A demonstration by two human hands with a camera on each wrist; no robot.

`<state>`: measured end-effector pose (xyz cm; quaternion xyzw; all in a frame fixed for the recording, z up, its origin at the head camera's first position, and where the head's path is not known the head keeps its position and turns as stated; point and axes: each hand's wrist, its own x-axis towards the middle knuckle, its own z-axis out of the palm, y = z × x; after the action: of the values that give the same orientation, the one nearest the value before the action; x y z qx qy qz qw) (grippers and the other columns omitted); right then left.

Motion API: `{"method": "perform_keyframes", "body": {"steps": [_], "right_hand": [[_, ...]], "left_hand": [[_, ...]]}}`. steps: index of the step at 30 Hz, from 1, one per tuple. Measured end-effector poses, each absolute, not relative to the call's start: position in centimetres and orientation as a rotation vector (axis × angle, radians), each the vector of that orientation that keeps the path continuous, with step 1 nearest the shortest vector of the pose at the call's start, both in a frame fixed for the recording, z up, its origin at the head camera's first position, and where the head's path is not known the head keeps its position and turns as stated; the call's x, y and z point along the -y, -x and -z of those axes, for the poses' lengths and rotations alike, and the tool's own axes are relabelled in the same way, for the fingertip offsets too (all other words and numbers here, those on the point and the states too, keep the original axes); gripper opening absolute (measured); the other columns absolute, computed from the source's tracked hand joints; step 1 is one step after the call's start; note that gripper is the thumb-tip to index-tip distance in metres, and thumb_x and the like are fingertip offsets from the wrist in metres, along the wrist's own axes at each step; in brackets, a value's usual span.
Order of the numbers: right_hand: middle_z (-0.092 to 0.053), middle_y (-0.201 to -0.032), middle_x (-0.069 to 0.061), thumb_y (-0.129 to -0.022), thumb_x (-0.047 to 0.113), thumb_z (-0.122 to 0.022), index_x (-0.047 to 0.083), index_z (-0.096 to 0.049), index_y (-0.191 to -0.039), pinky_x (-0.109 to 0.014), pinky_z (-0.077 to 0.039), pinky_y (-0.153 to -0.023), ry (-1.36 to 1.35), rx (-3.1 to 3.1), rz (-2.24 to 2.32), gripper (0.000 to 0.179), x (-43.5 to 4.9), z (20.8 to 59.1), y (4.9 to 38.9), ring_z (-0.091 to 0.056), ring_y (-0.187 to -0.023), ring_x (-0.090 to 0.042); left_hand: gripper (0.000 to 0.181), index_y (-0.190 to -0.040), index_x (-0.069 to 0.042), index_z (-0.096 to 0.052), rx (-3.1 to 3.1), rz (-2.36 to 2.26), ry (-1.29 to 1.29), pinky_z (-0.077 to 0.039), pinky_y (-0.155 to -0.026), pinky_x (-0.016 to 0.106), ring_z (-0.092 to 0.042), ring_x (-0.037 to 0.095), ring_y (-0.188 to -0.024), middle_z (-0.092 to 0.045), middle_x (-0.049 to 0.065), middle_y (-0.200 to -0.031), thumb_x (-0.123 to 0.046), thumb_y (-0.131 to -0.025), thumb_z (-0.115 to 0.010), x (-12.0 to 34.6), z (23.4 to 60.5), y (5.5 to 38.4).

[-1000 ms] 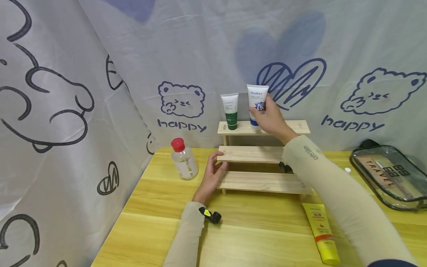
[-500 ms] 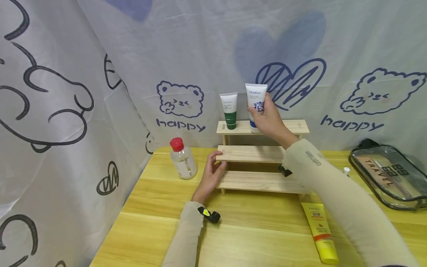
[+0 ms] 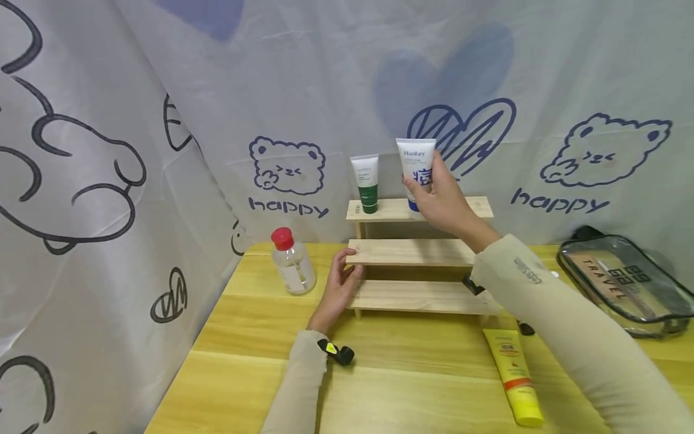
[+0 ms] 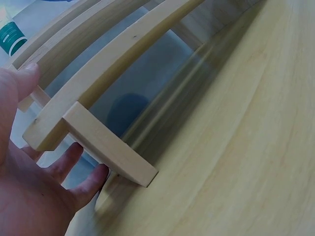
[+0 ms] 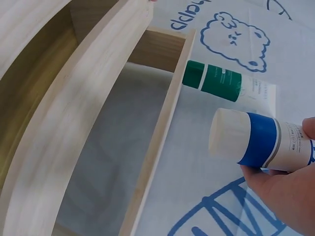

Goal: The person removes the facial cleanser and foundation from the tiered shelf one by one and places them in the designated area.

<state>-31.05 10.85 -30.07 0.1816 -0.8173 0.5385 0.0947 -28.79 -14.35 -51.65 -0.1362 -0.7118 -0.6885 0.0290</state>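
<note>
My right hand [image 3: 447, 202] grips a white and blue squeeze tube [image 3: 416, 158], cap downward, over the top tier of a three-tier wooden rack [image 3: 417, 251]. In the right wrist view, a gap shows between the tube's white cap [image 5: 229, 132] and the top board's edge [image 5: 160, 128]. To its left, a white and green tube [image 3: 367, 184] stands on its cap at that tier's left end. My left hand [image 3: 338, 289] holds the rack's left end, thumb [image 4: 29, 76] at the middle board and fingers curled beneath, near the front leg [image 4: 108, 142].
A yellow squeeze tube [image 3: 514, 380] lies on the wooden table [image 3: 401, 367] in front of the rack's right end. At left stands a clear bottle [image 3: 294, 265] with a red cap. A clear travel pouch [image 3: 623, 277] lies at right. A printed curtain [image 3: 293, 78] hangs behind.
The white and blue tube has come slightly away from the top tier toward me, in my right hand. My left hand keeps its hold on the rack. The head view has shifted a little.
</note>
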Motion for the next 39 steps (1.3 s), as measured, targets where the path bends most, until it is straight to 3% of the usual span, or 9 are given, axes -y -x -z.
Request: {"method": "perform_keyframes", "body": {"steps": [5, 15, 21, 28, 39], "right_hand": [[-0.055, -0.152, -0.025, -0.114, 0.015, -0.055, 0.007, -0.030, -0.163, -0.065, -0.049, -0.115, -0.581, 2.421, -1.586, 0.056, -11.1, 30.2, 30.0, -0.057, -0.137, -0.041], [-0.059, -0.144, -0.023, -0.115, 0.016, -0.055, 0.005, -0.032, -0.161, -0.061, -0.058, -0.105, -0.661, 2.431, -1.619, 0.052, -12.4, 30.7, 27.4, -0.062, -0.131, -0.041], [-0.058, -0.147, -0.024, -0.115, 0.014, -0.053, 0.005, -0.030, -0.162, -0.064, -0.055, -0.111, -0.646, 2.440, -1.663, 0.053, -13.1, 31.2, 26.1, -0.060, -0.137, -0.042], [-0.059, -0.150, -0.025, -0.115, 0.014, -0.055, 0.005, -0.031, -0.163, -0.070, -0.045, -0.119, -0.614, 2.474, -1.670, 0.055, -14.2, 32.4, 24.3, -0.059, -0.142, -0.045], [-0.063, -0.146, -0.025, -0.115, 0.014, -0.054, 0.006, -0.031, -0.162, -0.072, -0.048, -0.114, -0.584, 2.474, -1.716, 0.053, -15.5, 33.4, 22.5, -0.061, -0.139, -0.046]], "left_hand": [[0.043, -0.154, -0.013, -0.040, 2.193, 2.111, 0.425, -0.049, -0.111, 0.035, -0.055, 0.046, -0.144, -0.048, 0.023, -0.159, -0.013, -0.114, -0.057, 14.5, 51.8, 28.7], [0.043, -0.154, -0.013, -0.039, 2.197, 2.122, 0.411, -0.048, -0.115, 0.043, -0.054, 0.046, -0.146, -0.047, 0.024, -0.162, -0.013, -0.114, -0.057, 14.4, 51.8, 28.7], [0.042, -0.154, -0.013, -0.040, 2.203, 2.120, 0.406, -0.048, -0.117, 0.046, -0.052, 0.050, -0.147, -0.046, 0.024, -0.162, -0.015, -0.115, -0.056, 14.3, 51.7, 28.6], [0.043, -0.154, -0.013, -0.040, 2.197, 2.126, 0.395, -0.048, -0.112, 0.036, -0.054, 0.049, -0.145, -0.050, 0.024, -0.158, -0.014, -0.114, -0.057, 14.3, 51.8, 28.8], [0.043, -0.154, -0.014, -0.040, 2.189, 2.136, 0.395, -0.048, -0.114, 0.040, -0.053, 0.049, -0.146, -0.048, 0.023, -0.159, -0.016, -0.115, -0.057, 14.2, 51.5, 28.8]]}}
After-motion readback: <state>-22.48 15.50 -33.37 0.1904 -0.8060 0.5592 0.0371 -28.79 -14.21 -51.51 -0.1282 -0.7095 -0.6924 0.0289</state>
